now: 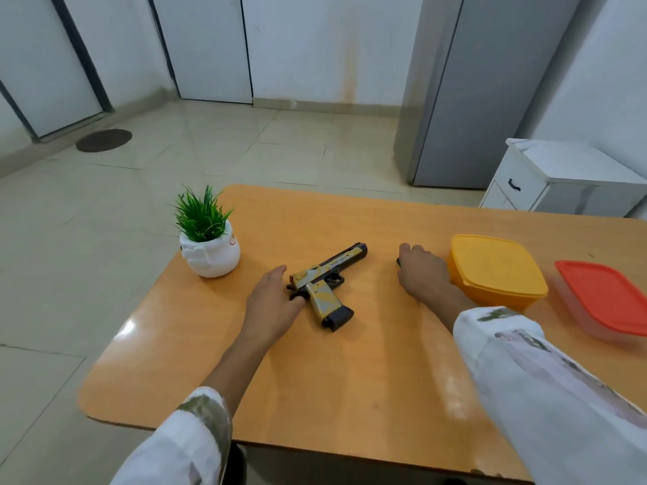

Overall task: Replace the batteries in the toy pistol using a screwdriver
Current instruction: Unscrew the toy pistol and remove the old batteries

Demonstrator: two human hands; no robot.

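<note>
A gold and black toy pistol (328,282) lies flat on the orange table (350,379), muzzle pointing far right, grip toward me. My left hand (271,304) rests beside its rear end, fingertips touching the back of the slide and grip, fingers spread. My right hand (422,271) lies palm down to the right of the pistol, covering a small dark object (398,261) of which only the tip shows. I cannot tell whether that object is the screwdriver or whether the hand grips it.
A white pot with a green plant (209,248) stands at the table's far left corner. A yellow lidded box (497,271) sits just right of my right hand, and a red-lidded box (609,299) lies at the right edge. A white cabinet (560,180) stands beyond the table.
</note>
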